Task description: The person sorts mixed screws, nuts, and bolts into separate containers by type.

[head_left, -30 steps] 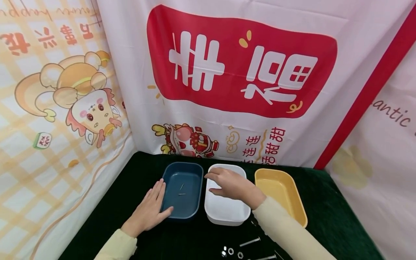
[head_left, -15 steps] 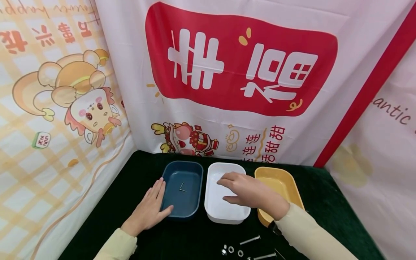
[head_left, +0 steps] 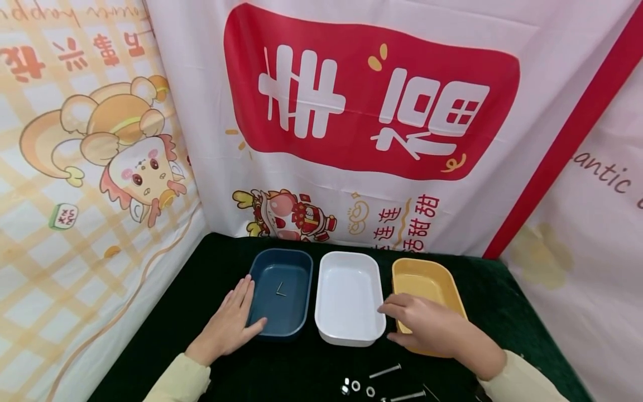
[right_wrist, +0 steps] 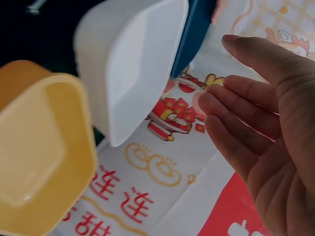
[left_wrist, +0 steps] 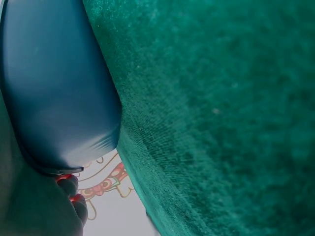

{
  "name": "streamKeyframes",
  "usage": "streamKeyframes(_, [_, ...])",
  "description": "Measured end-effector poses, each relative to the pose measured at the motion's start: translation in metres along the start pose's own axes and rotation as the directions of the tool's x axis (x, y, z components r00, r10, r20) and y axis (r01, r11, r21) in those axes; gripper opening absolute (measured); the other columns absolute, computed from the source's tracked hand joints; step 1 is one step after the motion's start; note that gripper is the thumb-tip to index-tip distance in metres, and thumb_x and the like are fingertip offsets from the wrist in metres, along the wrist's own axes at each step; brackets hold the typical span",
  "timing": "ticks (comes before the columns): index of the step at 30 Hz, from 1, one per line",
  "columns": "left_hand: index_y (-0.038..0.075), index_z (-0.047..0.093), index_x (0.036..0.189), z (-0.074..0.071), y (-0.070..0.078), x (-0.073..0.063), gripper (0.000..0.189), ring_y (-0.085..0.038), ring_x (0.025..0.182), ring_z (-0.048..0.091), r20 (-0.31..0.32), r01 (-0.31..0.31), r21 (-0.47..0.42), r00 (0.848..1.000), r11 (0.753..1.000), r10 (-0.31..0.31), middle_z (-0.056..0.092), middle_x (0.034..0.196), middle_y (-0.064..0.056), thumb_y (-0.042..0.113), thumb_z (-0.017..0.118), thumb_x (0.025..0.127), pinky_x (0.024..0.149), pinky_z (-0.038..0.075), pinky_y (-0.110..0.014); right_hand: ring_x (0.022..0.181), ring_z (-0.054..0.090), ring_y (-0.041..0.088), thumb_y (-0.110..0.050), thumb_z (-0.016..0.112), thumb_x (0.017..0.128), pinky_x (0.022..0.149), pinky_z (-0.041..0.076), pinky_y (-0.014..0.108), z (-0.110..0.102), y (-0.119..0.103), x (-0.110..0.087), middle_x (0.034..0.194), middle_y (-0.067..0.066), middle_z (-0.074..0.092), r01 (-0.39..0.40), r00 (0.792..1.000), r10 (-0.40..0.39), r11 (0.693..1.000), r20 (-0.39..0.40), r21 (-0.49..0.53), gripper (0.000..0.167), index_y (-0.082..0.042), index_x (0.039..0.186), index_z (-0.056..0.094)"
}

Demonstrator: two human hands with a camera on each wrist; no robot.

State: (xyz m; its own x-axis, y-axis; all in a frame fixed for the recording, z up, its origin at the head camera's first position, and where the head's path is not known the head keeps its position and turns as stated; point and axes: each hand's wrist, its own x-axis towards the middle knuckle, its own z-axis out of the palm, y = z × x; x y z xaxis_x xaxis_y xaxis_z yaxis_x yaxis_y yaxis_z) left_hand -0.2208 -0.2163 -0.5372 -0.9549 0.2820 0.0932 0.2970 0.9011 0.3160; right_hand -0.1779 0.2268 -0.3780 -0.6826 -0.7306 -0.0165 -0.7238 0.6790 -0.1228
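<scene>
In the head view, the left hand lies along the left side of the blue tray, left of the frame's lower centre, its straight fingers close together against the rim and its thumb spread away, reaching to the near edge. Two thin metal pieces rest in the middle of that tray, their ends near each other in an angle. The white tray stands just right of it, and the yellow tray is farther right. The right hand is over the near part of the yellow tray, fingertips pointing left toward the white tray's right rim; whether they touch it I cannot tell. In the right wrist view its fingers are gently bent, with the thumb well apart from them. At the bottom of the head view, two bolts and small nuts lie on dark green cloth.
</scene>
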Motion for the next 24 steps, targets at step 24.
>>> streamKeyframes(24, [-0.001, 0.017, 0.167, 0.001, -0.001, -0.001, 0.101, -0.042, 0.164, 0.014, 0.003, 0.003, 0.002, 1.000, 1.000, -0.003, 0.009, 0.178, -0.018, 0.062, 0.059, 0.100, 0.130, 0.021, -0.065, 0.086, 0.063, 0.002, -0.028, 0.083, 0.090, 0.080, 0.065, 0.029, 0.071, 0.030, -0.077, 0.109, -0.004, 0.075, -0.217, 0.954, 0.152, 0.944, 0.258, 0.247, 0.033, -0.014, 0.120, 0.076])
